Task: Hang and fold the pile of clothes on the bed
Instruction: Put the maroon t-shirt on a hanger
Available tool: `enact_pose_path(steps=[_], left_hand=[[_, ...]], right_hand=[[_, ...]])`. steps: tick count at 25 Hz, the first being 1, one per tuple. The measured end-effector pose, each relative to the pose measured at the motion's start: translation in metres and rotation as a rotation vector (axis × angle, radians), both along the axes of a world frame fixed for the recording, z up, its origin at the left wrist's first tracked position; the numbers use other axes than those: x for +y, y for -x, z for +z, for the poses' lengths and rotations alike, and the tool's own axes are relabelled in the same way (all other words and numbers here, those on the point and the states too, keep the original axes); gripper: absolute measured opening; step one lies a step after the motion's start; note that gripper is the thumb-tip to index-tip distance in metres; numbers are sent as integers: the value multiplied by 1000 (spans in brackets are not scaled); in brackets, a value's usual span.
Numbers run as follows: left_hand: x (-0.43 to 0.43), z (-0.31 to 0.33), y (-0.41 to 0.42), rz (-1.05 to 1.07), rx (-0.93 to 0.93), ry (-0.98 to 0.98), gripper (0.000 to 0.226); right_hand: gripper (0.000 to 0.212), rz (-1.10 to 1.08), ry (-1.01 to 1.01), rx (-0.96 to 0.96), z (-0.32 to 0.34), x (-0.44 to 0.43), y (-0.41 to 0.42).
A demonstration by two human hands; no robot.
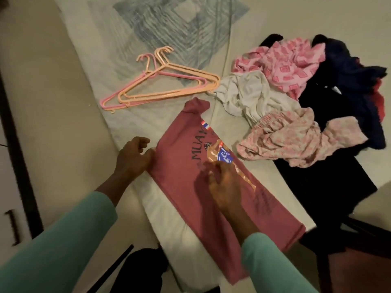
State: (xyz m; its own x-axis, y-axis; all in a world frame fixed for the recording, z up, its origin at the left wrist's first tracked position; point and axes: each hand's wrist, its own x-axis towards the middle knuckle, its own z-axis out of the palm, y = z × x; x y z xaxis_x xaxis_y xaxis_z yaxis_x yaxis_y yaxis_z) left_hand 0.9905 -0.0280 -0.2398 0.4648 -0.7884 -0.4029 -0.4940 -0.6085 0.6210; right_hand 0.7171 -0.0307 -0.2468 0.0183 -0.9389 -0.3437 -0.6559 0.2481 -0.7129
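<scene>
A dusty-pink printed T-shirt (182,157) lies folded lengthwise on the near part of the bed (243,28). My left hand (133,157) pinches its left folded edge. On the shirt's middle, beside the print, my right hand (222,185) presses flat with fingers spread. The pile of clothes sits to the right: a bright pink patterned garment (285,62), a white one (249,94), a pale pink floral one (296,140) and dark clothes (349,85). Several pink and peach plastic hangers (160,83) lie stacked beyond the shirt.
The bed's left edge runs diagonally beside a beige floor (42,102). A cupboard with a dark handle (12,227) stands at the far left. A dark garment (321,187) hangs over the bed's right edge near dark furniture (359,261).
</scene>
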Motion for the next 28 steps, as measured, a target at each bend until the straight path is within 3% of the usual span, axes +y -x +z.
enact_pose_path(steps=[3,7,10,13,15,17,20,21,23,25,28], left_hand=[[-39,-16,9,9,-44,46,45],[-82,-44,26,-66,-108,13,68],[-111,-64,39,-51,-84,21,79],[-128,-71,47,-58,-57,12,69],[-124,-66,55,-60,-55,122,45],[-109,-63,70,-125,-218,267,26],[-79,-73,92,-595,-628,429,38],[-69,-77,96,-737,-687,409,45],[-55,-80,94,-830,-611,322,52],[-52,-72,93,-670,-414,351,39],[-75,-56,92,-177,-240,375,37]], right_hand=[[26,160,254,46,-16,-71,-36],[33,101,341,38,-55,-143,-64],[32,221,539,201,-97,-145,-58],[29,273,634,286,-118,-141,-52],[27,249,630,230,-118,-143,-52],[27,193,665,124,-116,-143,-52],[38,-58,561,-219,-100,-149,-44],[42,-137,497,-310,-95,-150,-36],[40,-137,407,-335,-93,-147,-19],[31,-10,415,-194,-96,-140,-9],[22,144,523,4,-110,-133,-14]])
